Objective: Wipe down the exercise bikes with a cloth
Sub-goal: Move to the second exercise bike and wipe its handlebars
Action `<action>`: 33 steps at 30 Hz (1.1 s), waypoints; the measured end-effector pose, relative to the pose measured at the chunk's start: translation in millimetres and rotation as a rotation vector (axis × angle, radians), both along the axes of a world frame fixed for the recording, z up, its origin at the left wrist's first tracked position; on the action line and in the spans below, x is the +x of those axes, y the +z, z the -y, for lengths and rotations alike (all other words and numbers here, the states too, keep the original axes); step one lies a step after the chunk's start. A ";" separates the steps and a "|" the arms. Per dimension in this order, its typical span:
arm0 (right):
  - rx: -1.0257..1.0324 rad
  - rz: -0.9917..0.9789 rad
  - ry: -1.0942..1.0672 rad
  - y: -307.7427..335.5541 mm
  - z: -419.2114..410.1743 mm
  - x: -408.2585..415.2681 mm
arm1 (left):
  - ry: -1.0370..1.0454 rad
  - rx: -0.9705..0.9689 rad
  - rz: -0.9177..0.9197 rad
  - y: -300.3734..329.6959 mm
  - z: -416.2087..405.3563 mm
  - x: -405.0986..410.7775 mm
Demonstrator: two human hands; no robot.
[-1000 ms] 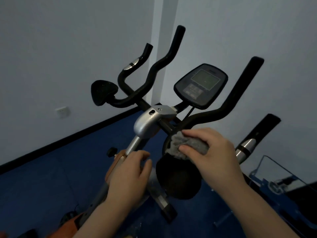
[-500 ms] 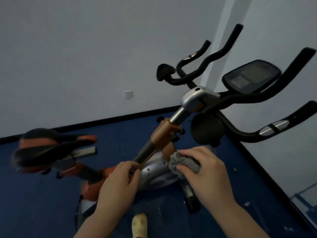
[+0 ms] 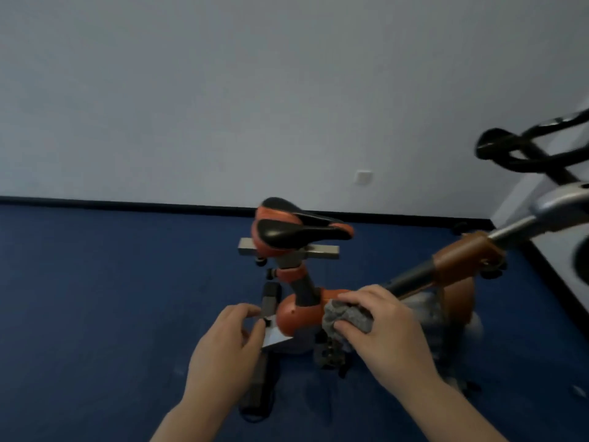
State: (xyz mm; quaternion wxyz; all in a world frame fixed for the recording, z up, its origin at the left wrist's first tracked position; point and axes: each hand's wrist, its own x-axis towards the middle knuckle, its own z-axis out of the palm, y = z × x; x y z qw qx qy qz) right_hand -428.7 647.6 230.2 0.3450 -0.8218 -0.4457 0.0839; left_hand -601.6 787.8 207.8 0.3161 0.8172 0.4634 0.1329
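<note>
An orange and black exercise bike [image 3: 299,314] stands on the blue floor in front of me. Its saddle [image 3: 296,229] is at centre and its black handlebars [image 3: 535,148] run off the right edge. My right hand [image 3: 392,333] is shut on a grey cloth [image 3: 345,315], pressed against the orange frame just right of the seat post. My left hand [image 3: 223,349] hovers at the rear end of the frame, fingers curled and apart, holding nothing I can see.
A grey wall with a black skirting board [image 3: 127,205] lies behind the bike, with a white wall socket [image 3: 364,177] on it. Blue floor [image 3: 95,298] stretches to the left. The bike's black base bar [image 3: 258,387] lies below my left hand.
My view has swung left from the handlebars and console to the saddle and frame. My right hand carried the cloth down from the handlebar pad to the orange frame. My left hand let go of the stem.
</note>
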 end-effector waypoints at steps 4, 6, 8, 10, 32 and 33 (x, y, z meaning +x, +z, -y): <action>-0.003 -0.004 -0.011 -8.8 -77.0 -61.9 | 0.011 -0.017 -0.084 -11.6 -67.4 -73.0; 0.004 -0.023 -0.022 -14.8 -111.8 -91.9 | -0.019 -0.014 -0.113 -15.1 -97.7 -103.9; 0.005 -0.038 -0.022 -17.8 -143.0 -116.2 | -0.045 0.018 -0.124 -16.9 -126.8 -127.8; 0.007 -0.047 -0.026 -17.6 -167.5 -132.0 | -0.056 0.035 -0.122 -17.0 -152.9 -144.2; 0.069 -0.073 -0.176 -18.9 -441.4 -68.7 | -0.247 0.124 -0.097 -5.7 -456.2 -38.4; 0.073 -0.068 -0.187 -16.2 -454.9 -58.7 | -0.261 0.137 -0.090 -1.6 -475.0 -25.4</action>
